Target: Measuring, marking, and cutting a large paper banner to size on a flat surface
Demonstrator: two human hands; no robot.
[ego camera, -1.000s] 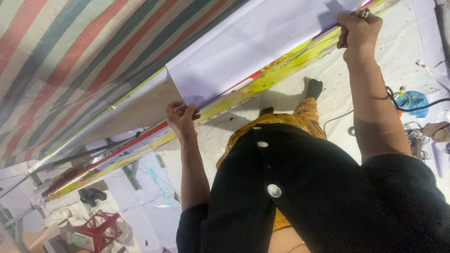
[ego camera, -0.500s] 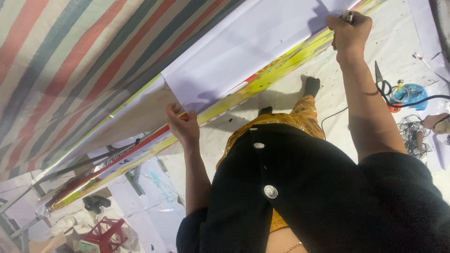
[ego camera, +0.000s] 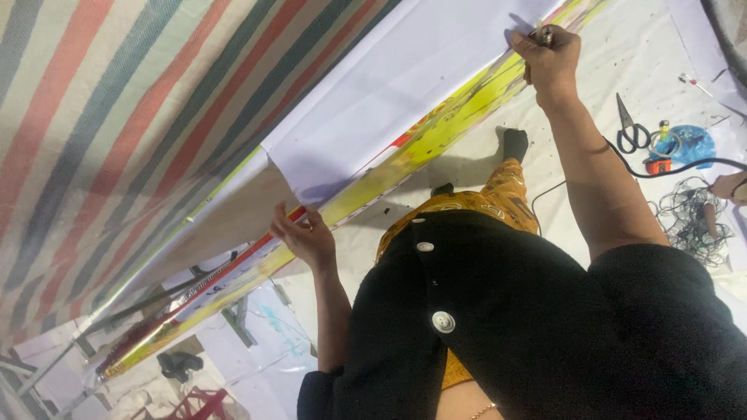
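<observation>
A large white banner sheet (ego camera: 405, 85) with a yellow and red printed edge (ego camera: 436, 140) stretches diagonally in front of me. My left hand (ego camera: 305, 237) grips the sheet's lower corner, fingers curled over the fold. My right hand (ego camera: 548, 54) is raised at the upper end of the yellow edge, closed around a small metal tool (ego camera: 542, 34) that touches the sheet. My black buttoned top (ego camera: 498, 311) and orange patterned trousers (ego camera: 498, 194) fill the lower middle.
A red, green and white striped tarpaulin (ego camera: 117, 117) covers the left. On the white floor covering at the right lie black scissors (ego camera: 629, 124), a blue object (ego camera: 685, 144), a black cable (ego camera: 677, 167) and tangled wire (ego camera: 689, 214). A red stool (ego camera: 198, 404) stands at the bottom left.
My right hand has slid a little further up along the yellow edge. My left hand keeps its hold on the corner. The view has shifted slightly.
</observation>
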